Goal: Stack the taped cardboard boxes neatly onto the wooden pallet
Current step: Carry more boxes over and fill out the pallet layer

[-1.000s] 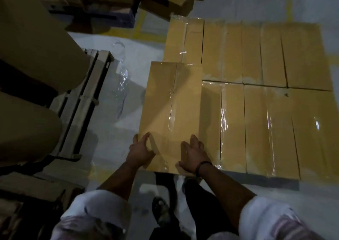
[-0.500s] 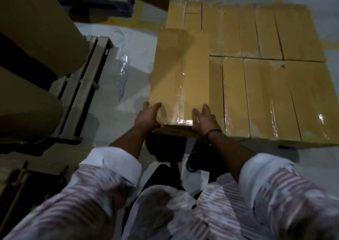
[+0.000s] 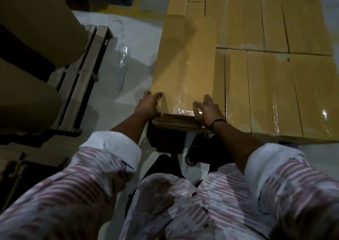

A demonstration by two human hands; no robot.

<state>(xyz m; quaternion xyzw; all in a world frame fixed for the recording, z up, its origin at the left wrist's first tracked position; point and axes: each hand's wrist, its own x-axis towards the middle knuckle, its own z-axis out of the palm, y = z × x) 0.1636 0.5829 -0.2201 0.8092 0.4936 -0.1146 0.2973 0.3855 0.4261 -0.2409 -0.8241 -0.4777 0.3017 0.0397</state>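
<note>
A long taped cardboard box (image 3: 183, 63) lies on top of the left end of a flat layer of taped boxes (image 3: 271, 85). Its near end juts toward me past the layer's front edge. My left hand (image 3: 148, 105) grips the near left corner, thumb on top and fingers down the side. On the near right corner my right hand (image 3: 207, 109) presses with its fingers spread over the top. The pallet under the layer is hidden.
Another wooden pallet (image 3: 82, 78) carrying big brown paper rolls (image 3: 33, 28) stands to the left. Crumpled clear plastic film (image 3: 122, 60) lies on the grey floor between it and the boxes. My shoes (image 3: 198, 153) are below the box's near end.
The box has slid away from me over the left end of the layer, both hands following on its near corners. Over the last half second it has hardly moved.
</note>
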